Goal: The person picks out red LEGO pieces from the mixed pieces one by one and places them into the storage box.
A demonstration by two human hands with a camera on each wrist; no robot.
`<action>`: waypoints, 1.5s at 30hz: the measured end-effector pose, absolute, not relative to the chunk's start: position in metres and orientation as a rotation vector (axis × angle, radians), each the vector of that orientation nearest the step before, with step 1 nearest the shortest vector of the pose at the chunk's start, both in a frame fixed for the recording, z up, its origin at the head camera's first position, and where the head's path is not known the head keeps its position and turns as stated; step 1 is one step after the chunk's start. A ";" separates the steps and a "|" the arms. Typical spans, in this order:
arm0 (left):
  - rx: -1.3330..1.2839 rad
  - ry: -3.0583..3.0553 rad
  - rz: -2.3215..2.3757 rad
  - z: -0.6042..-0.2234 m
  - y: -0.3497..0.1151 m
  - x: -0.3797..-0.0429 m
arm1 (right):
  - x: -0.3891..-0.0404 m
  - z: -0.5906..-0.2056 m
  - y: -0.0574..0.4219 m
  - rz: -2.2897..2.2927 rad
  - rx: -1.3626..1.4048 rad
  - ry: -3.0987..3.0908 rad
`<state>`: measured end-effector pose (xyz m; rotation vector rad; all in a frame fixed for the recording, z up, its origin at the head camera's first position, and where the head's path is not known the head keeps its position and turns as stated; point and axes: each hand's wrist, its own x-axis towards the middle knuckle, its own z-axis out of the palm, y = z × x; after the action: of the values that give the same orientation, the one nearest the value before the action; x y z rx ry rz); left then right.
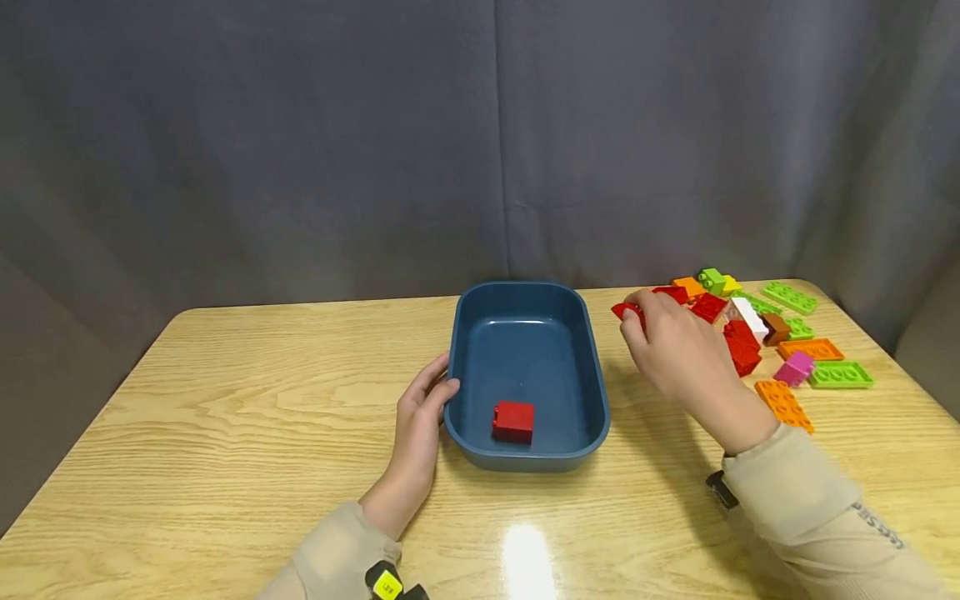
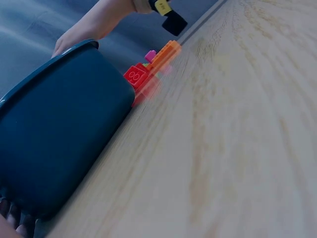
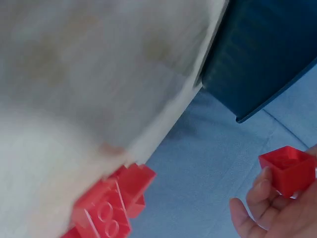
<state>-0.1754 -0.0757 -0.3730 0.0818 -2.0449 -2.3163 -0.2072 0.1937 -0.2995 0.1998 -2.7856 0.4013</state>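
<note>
- Red block [image 3: 288,171]: in the right hand, off the table, just right of the bin toward its far end; hollow side shows in the right wrist view.
- Right hand [image 1: 686,354]: fingers bent, nearly closed, pinching that block between thumb and fingers.
- Blue bin [image 1: 525,350]: mid-table, long sides running near to far.
- Left hand [image 1: 415,421]: at the bin's left side, partly closed; thumb laps the rim, fingers against the outer wall. Has hold of the bin; the fingertips are mostly hidden.
- Red brick [image 1: 513,422]: inside the bin, near end, on the floor.
- Loose pieces, right of the right hand: red bricks [image 1: 742,348] nearest it; white brick [image 1: 747,320] and brown brick [image 1: 776,330] just beyond to the right.
- Nearer the near side: magenta brick [image 1: 795,368], green plate [image 1: 842,375] just right of it, studded orange plate [image 1: 783,406] nearest.
- Table [image 1: 300,375]: pale wood grain, a bright glare patch near the bin's near side.
- Grey curtain [image 1: 300,150]: hangs behind the table's far edge.
- Beige sleeves [image 1: 795,483] on both arms.
</note>
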 end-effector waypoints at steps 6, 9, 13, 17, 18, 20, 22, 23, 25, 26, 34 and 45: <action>0.083 -2.045 -2.311 -0.372 -0.076 -0.175 | -0.220 -0.292 0.189 0.308 0.277 -2.753; 0.077 -2.040 -2.312 -0.372 -0.074 -0.175 | -0.226 -0.291 0.188 0.270 0.343 -2.712; 0.074 -2.036 -2.312 -0.371 -0.074 -0.175 | -0.235 -0.291 0.186 0.206 0.454 -2.651; 0.070 -2.025 -2.317 -0.371 -0.074 -0.176 | -0.244 -0.289 0.183 0.137 0.550 -2.643; 0.069 -2.022 -2.321 -0.371 -0.075 -0.176 | -0.246 -0.289 0.182 0.118 0.569 -2.641; 0.065 -2.019 -2.324 -0.370 -0.075 -0.176 | -0.250 -0.289 0.181 0.082 0.604 -2.634; 0.063 -2.020 -2.323 -0.370 -0.075 -0.176 | -0.254 -0.288 0.180 0.054 0.650 -2.613; 0.063 -2.021 -2.321 -0.370 -0.075 -0.176 | -0.256 -0.288 0.180 0.043 0.679 -2.602; 0.062 -2.023 -2.317 -0.370 -0.075 -0.177 | -0.258 -0.287 0.178 0.017 0.757 -2.572; 0.061 -2.025 -2.316 -0.370 -0.075 -0.177 | -0.259 -0.287 0.178 0.001 0.807 -2.556; 0.054 -2.036 -2.324 -0.371 -0.075 -0.177 | -0.267 -0.294 0.177 -0.098 1.113 -2.471; 0.054 -2.056 -2.312 -0.374 -0.076 -0.177 | -0.267 -0.304 0.170 -0.088 1.199 -2.523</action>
<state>-0.1766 -0.0761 -0.3736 0.0537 -2.0556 -2.3116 -0.2671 0.1702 -0.3044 1.1994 -2.5230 -0.0883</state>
